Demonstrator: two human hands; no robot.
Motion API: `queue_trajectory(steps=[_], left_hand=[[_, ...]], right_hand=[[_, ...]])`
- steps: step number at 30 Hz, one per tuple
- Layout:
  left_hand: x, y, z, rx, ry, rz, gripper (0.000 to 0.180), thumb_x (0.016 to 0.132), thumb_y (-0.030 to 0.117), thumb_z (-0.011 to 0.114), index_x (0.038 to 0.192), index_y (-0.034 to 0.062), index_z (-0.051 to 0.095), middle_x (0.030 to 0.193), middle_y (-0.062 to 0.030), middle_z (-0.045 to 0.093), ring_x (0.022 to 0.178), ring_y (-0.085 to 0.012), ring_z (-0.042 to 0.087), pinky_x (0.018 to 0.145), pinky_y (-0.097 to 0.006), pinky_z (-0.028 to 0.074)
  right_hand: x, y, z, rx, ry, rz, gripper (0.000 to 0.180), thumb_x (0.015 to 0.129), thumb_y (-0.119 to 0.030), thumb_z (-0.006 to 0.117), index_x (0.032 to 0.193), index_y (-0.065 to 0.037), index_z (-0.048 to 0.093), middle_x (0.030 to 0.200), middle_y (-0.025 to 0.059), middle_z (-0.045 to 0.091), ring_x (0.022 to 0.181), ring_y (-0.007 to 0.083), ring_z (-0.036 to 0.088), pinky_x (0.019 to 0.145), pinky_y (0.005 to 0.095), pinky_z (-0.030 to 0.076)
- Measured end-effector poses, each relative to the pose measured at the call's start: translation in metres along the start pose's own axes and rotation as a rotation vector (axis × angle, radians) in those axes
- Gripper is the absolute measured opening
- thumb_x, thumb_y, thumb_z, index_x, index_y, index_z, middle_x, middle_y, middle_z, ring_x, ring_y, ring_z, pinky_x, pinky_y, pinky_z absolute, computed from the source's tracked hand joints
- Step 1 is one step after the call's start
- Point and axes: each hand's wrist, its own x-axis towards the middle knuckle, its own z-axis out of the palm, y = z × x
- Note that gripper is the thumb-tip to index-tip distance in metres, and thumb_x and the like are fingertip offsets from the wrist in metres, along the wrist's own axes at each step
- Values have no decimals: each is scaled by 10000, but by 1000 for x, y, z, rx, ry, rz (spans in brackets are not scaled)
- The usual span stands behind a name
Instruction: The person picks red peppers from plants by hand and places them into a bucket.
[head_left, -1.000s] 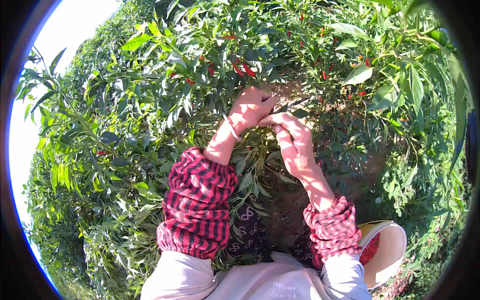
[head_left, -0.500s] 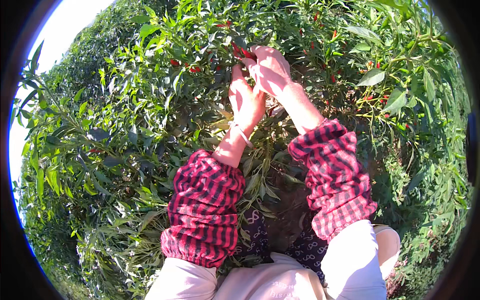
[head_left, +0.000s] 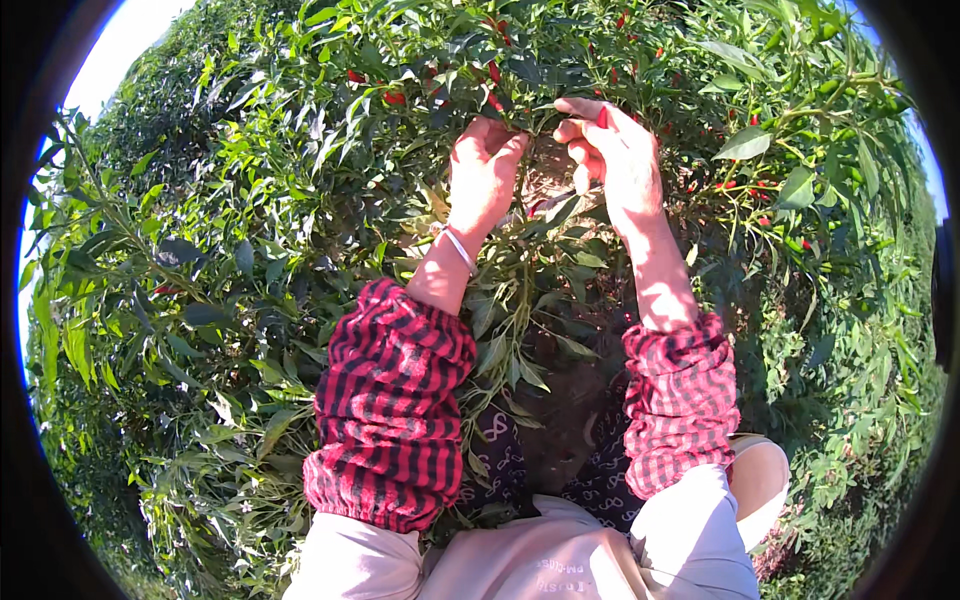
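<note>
My left hand (head_left: 483,175) is among the leaves of a chili plant, its fingers bent and its thumb drawn in toward them beside a thin green stem. Whatever lies between those fingertips is hidden. To the right of it, apart from it, is my right hand (head_left: 622,165), fingers curled, with a small red chili pepper (head_left: 602,117) showing between thumb and fingers. Just above my left hand, red chili peppers (head_left: 494,72) hang on the plant. Another red chili pepper (head_left: 395,98) hangs further left.
Dense green chili plants (head_left: 250,190) surround me on the left and ahead. A leafy branch (head_left: 800,140) reaches in from the right, with red peppers below it. Drooping leafy stems (head_left: 520,300) hang between my forearms. Shaded ground (head_left: 560,400) shows before my knees.
My hands were together at the plant and are now apart. The right hand has moved right, with a red pepper showing in its fingers; the left has shifted only slightly.
</note>
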Motion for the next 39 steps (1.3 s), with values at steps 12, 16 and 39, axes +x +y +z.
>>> queue_trajectory(steps=[12,16,39], left_hand=[[0,-6,3,125,-42,139,217,755,37,536,963,-22,534,853,-166,629,793,-259,609,724,-345,466],[-3,5,12,267,33,112,233,714,77,627,932,2,586,817,-154,647,765,-312,623,712,-368,476],[4,-11,-4,276,-103,77,154,779,136,610,908,56,635,794,-91,619,662,-210,602,612,-310,498]], right_hand=[[19,42,23,-1011,132,-329,252,827,-219,562,1005,-48,609,832,154,644,772,323,620,684,395,490],[28,32,10,-574,124,-123,151,822,-147,572,859,-8,617,696,102,631,624,166,584,600,298,454],[-16,-17,5,-111,17,164,303,945,-253,408,783,-41,551,665,20,543,489,46,398,392,158,326]])
